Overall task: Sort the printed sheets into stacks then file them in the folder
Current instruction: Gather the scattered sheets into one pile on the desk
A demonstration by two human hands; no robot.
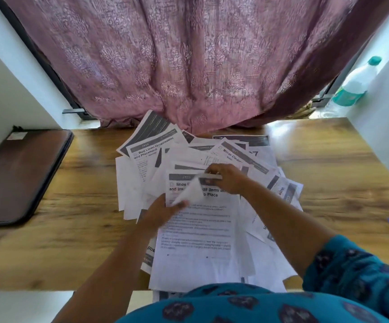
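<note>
Teal patterned sleeves lead to both hands over loose white printed sheets [196, 229] on the wooden desk [72, 229]. Left hand [159, 212] pinches a curled sheet corner; right hand [226, 179] clamps the far edge. Brown folder [18, 173] lies far left.

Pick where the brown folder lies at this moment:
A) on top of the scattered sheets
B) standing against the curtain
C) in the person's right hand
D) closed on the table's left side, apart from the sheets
D: the brown folder lies flat and closed at the wooden table's left side, clear of the sheets.

Printed sheets [203, 229] sprawl in a loose, overlapping heap across the middle of the desk, white pages with dark header bands, fanned at all angles. Over at nine o'clock, the brown folder [18, 176] lies flat and closed, well apart.
</note>
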